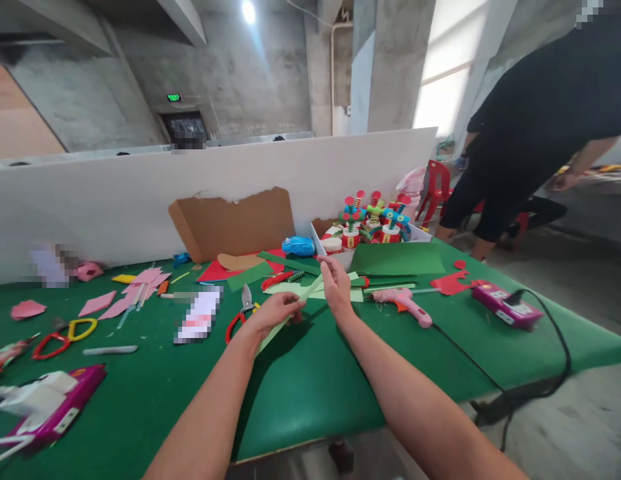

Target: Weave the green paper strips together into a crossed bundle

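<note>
A light green paper strip (273,337) runs slantwise between my hands, above the table. My left hand (276,312) pinches it near the middle, and its lower end hangs beneath the palm. Farther up, my right hand (336,283) has its fingers closed on the other end. Scissors (247,299) with red and yellow handles lie beside my left hand, partly hidden by it. Behind my hands are more light green strips (357,293) and dark green paper pieces (250,275). To the right of my right hand rests a pink glue gun (403,303).
A box (317,240) at the back holds several colourful spring figures (375,217). Purple power strips (505,307) lie right and front left, with a cable over the right edge. Pink paper (140,287) and more scissors (65,337) are left. A person (545,100) stands at right.
</note>
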A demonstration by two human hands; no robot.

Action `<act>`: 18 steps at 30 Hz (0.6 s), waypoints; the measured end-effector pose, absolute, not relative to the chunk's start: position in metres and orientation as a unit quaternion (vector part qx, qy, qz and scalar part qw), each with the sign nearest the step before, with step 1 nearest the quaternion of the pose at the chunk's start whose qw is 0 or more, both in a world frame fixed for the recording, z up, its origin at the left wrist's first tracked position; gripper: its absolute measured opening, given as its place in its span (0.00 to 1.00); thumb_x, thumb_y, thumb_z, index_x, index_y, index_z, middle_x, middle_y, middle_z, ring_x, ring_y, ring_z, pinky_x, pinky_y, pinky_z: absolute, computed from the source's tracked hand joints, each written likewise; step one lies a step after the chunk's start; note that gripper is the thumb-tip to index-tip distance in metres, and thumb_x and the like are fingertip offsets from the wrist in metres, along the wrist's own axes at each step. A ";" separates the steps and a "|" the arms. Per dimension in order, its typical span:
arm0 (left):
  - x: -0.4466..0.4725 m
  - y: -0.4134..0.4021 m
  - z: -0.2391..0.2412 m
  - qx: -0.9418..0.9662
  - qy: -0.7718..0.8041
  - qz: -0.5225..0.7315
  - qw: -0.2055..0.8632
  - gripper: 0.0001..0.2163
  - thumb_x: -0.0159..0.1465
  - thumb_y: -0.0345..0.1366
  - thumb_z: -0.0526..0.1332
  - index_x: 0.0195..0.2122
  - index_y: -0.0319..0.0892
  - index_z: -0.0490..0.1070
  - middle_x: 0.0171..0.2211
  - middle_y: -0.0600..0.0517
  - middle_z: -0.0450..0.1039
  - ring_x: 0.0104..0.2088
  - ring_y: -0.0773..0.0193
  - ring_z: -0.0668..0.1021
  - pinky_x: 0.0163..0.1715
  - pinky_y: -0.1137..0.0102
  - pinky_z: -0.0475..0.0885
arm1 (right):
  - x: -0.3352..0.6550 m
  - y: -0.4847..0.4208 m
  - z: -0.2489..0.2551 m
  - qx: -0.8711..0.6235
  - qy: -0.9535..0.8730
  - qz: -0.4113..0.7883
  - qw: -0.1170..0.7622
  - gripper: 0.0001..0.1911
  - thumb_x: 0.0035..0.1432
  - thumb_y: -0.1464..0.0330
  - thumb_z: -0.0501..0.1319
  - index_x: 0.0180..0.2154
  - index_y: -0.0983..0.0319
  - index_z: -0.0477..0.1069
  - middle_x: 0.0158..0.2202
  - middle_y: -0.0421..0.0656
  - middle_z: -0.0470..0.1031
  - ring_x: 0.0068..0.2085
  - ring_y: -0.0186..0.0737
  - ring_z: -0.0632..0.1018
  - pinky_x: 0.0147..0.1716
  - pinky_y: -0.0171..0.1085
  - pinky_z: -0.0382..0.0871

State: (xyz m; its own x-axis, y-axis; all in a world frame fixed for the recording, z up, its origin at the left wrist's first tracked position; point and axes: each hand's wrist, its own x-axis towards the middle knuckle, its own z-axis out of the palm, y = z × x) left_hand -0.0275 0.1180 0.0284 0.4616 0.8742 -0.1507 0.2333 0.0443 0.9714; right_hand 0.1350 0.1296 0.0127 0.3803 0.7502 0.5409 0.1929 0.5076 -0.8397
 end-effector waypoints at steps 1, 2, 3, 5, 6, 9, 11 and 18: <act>-0.027 0.117 0.028 0.619 0.426 0.272 0.602 0.14 0.49 0.44 0.69 0.22 0.40 0.68 0.18 0.51 0.71 0.21 0.66 0.73 0.23 0.72 0.65 | 0.135 0.129 0.015 -0.447 -0.520 0.198 0.701 0.18 0.60 0.60 0.54 0.47 0.60 0.73 0.48 0.48 0.75 0.50 0.43 0.74 0.50 0.42 0.66; -0.027 0.118 0.028 0.598 0.417 0.279 0.625 0.14 0.49 0.43 0.69 0.21 0.40 0.67 0.17 0.52 0.70 0.20 0.67 0.72 0.22 0.72 0.64 | 0.135 0.128 0.017 -0.446 -0.515 0.192 0.707 0.19 0.59 0.59 0.55 0.49 0.60 0.72 0.51 0.48 0.74 0.52 0.44 0.73 0.51 0.42 0.65; -0.028 0.118 0.028 0.570 0.413 0.301 0.643 0.14 0.49 0.42 0.69 0.21 0.40 0.67 0.17 0.52 0.70 0.19 0.67 0.71 0.21 0.73 0.65 | 0.135 0.128 0.019 -0.449 -0.504 0.187 0.714 0.20 0.58 0.59 0.56 0.50 0.59 0.71 0.53 0.47 0.72 0.53 0.44 0.71 0.52 0.43 0.65; -0.027 0.119 0.028 0.511 0.421 0.355 0.660 0.13 0.51 0.42 0.68 0.25 0.38 0.69 0.18 0.52 0.71 0.19 0.68 0.72 0.22 0.73 0.66 | 0.134 0.128 0.020 -0.462 -0.471 0.204 0.723 0.23 0.55 0.56 0.60 0.51 0.58 0.70 0.53 0.47 0.71 0.54 0.44 0.70 0.51 0.42 0.64; -0.026 0.120 0.028 0.487 0.427 0.378 0.661 0.12 0.52 0.42 0.68 0.27 0.38 0.70 0.19 0.51 0.72 0.19 0.68 0.73 0.22 0.73 0.67 | 0.133 0.128 0.020 -0.467 -0.458 0.237 0.718 0.23 0.54 0.55 0.60 0.48 0.59 0.72 0.51 0.47 0.73 0.52 0.44 0.71 0.50 0.42 0.65; -0.023 0.120 0.028 0.458 0.439 0.408 0.656 0.12 0.54 0.41 0.67 0.30 0.36 0.72 0.20 0.50 0.73 0.19 0.68 0.74 0.23 0.72 0.69 | 0.126 0.126 0.016 -0.467 -0.463 0.410 0.633 0.23 0.50 0.49 0.62 0.34 0.63 0.76 0.34 0.45 0.77 0.38 0.40 0.75 0.41 0.39 0.67; -0.021 0.120 0.026 0.462 0.435 0.412 0.654 0.12 0.54 0.40 0.67 0.30 0.36 0.72 0.20 0.50 0.73 0.18 0.68 0.74 0.22 0.73 0.69 | 0.118 0.122 0.013 -0.441 -0.484 0.519 0.549 0.24 0.45 0.47 0.64 0.27 0.64 0.75 0.24 0.41 0.73 0.29 0.36 0.72 0.34 0.37 0.67; -0.022 0.122 0.016 0.498 0.434 0.385 0.645 0.14 0.54 0.45 0.67 0.28 0.36 0.72 0.19 0.50 0.73 0.18 0.67 0.74 0.22 0.72 0.69 | 0.112 0.117 0.011 -0.436 -0.462 0.524 0.567 0.18 0.39 0.54 0.69 0.23 0.63 0.78 0.20 0.39 0.71 0.27 0.35 0.71 0.32 0.36 0.64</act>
State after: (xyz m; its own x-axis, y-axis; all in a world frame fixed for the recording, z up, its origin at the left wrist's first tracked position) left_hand -0.0218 0.1224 0.0161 0.3272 0.9285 -0.1757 -0.0640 0.2073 0.9762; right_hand 0.1124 0.1169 0.0113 0.0234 0.9976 0.0656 -0.1913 0.0689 -0.9791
